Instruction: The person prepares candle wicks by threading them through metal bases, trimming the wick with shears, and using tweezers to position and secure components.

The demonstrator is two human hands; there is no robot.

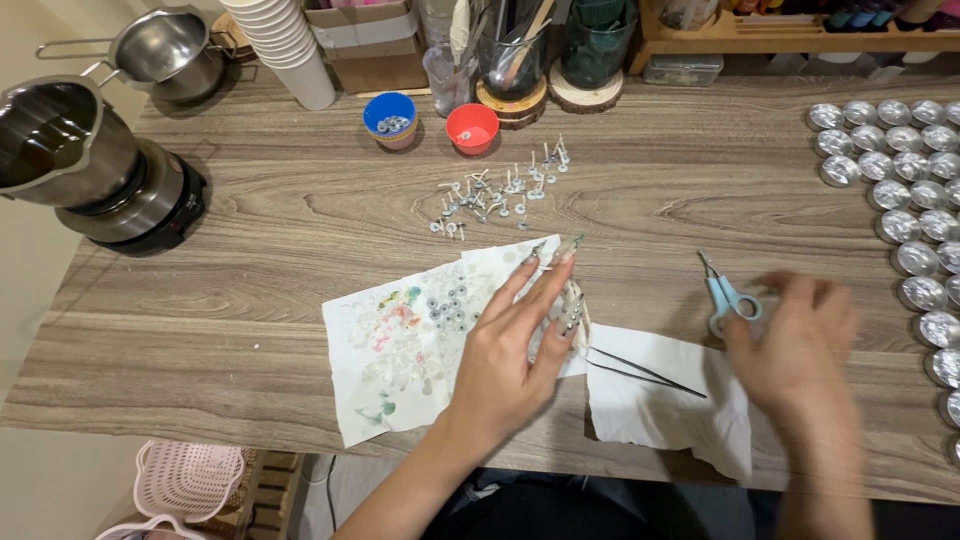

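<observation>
The likeliest slip from here, as I judge it, is at the small light-blue-handled scissors (727,296), which lie on the wood-grain desk (250,330) at about three o'clock from the middle. The right hand (795,345) is blurred with motion and seems to have its fingertips at the handles; a hurried grab could push the scissors away or send the blades toward the two thin dark sticks (645,373) lying on the plain white paper towel (670,405) at about five o'clock. Whether that hand has closed on the scissors I cannot tell.

The left hand (510,350) lies nearly flat, fingers spread and released, on the stained white paper towel (400,350) at six o'clock, touching it and covering part of a cluster of small round metal wick tabs (447,305). A drag of that palm could scatter the tabs off the paper.

At twelve o'clock a loose heap of short tabbed wicks (495,190) sits near a small blue cup (389,115) and a small red cup (471,127). Rows of shiny silver foil cups (905,170) crowd the edge at two to four o'clock, close enough to the right arm for a sleeve or wrist to knock them.
</observation>
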